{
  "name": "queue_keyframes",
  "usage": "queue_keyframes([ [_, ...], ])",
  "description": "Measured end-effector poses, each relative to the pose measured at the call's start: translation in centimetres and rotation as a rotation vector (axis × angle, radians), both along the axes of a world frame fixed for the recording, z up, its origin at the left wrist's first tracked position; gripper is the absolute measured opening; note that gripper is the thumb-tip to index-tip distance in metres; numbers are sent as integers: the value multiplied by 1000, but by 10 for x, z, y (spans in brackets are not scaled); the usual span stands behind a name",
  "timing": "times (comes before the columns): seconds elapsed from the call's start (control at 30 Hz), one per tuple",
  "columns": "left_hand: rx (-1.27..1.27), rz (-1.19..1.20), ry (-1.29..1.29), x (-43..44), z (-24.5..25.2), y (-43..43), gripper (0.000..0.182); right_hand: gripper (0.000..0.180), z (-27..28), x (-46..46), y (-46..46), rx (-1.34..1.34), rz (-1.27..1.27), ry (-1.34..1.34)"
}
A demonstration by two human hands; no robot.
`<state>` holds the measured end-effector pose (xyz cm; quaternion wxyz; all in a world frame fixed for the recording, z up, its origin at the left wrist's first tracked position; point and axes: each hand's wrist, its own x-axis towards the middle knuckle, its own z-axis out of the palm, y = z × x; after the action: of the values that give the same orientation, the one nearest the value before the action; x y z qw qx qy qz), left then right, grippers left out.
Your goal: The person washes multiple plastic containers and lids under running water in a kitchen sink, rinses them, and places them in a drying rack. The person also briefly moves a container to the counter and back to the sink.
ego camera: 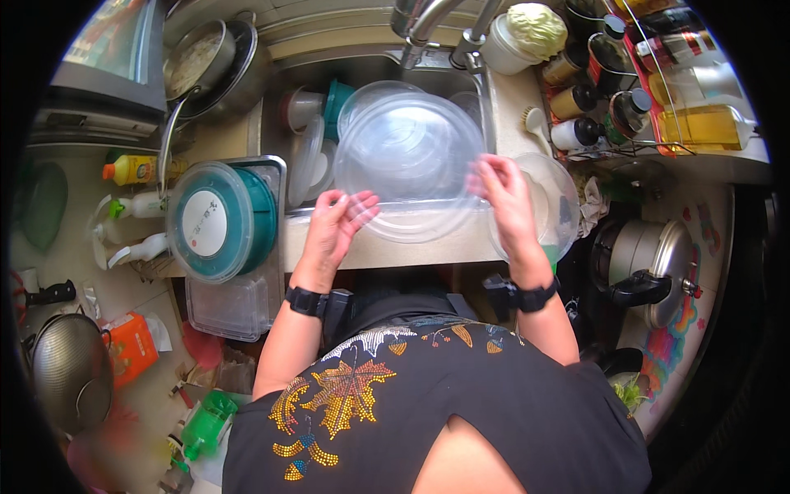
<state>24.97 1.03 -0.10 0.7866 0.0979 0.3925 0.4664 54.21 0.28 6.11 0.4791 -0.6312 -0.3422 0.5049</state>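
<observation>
Between my two hands is a large round clear plastic lid (410,167), tilted over the front of the sink. My left hand (330,225) grips its lower left rim, with the fingertips seen through the plastic. The right rim is in my right hand (506,194), whose fingers are blurred. Beneath the lid, the steel sink (370,65) holds another clear round piece (376,92), a teal container (337,102), a whitish cup (303,110) and a translucent lid (307,162) leaning at the left. Much of the basin is hidden behind the lid.
Left stands a teal tub (262,219) with a clear lid, on a metal drainboard (278,247). Pans (244,68) sit behind it. Right are a clear round container (558,185), a scrub brush (536,126), bottles (629,111) and a pressure cooker (648,265). The faucet (426,31) overhangs the sink.
</observation>
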Motion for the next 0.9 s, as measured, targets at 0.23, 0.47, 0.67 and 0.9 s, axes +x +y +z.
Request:
queue_keyframes([
  [0.23, -265, 186, 33, -36, -34, -17, 21, 44, -132, -57, 104, -326, -62, 88],
  [0.47, -290, 275, 67, -60, -23, -36, 24, 27, -118, -99, 157, -78, 448, -74],
  [0.67, -390, 297, -153, -79, -12, -55, 28, 52, -101, -167, 192, -277, 837, 223],
  [0.9, -357, 275, -77, -97, -7, -78, 29, 54, -109, -187, 179, -405, 709, 316],
])
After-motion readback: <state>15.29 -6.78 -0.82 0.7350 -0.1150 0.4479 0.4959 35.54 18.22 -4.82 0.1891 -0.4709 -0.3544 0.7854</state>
